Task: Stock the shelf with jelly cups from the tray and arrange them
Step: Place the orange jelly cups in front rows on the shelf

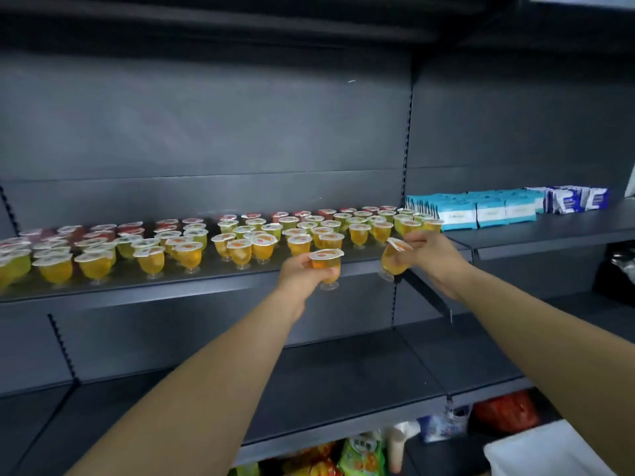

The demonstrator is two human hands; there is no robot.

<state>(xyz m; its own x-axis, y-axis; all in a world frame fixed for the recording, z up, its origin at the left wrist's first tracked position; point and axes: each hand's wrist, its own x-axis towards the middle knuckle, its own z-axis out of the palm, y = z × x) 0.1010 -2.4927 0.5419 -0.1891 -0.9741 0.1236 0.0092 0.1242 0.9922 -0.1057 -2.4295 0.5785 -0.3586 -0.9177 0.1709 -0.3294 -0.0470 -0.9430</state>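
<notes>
Dark grey metal shelving unit (240, 132), matte and flat, with notched upright strips between the bays and a smooth back panel. Shelf (144, 286) in the left bay at about 9 o'clock from the hands, long and thin-edged, slightly glossy on top. Covered by many jelly cups (165, 245) in loose rows: clear plastic, goblet-shaped with a small round foot, sealed by thin white foil lids with a tab. Yellow and orange jelly in the front rows, green in the middle, red at the back.

Neighbouring shelf (549, 231) at 2 o'clock, same dark metal, carrying soft packets (488, 211) in white and light blue, upright and pressed together, and a few darker blue ones (580, 201) beyond. Lower shelf (343, 379) at 6 o'clock, bare dark metal. Under it, at the bottom edge, colourful snack bags (360, 455), blurred.

Two bare forearms reaching up from below. Left hand (302, 273) with its grip closed around an orange jelly cup (326, 266), held upright just over the front edge of the shelf, lid level. Right hand (429, 252) at 3 o'clock from it, fingers curled around a second jelly cup (393, 259), this one tilted, lid toward the upper right, foot hanging past the shelf corner.
</notes>
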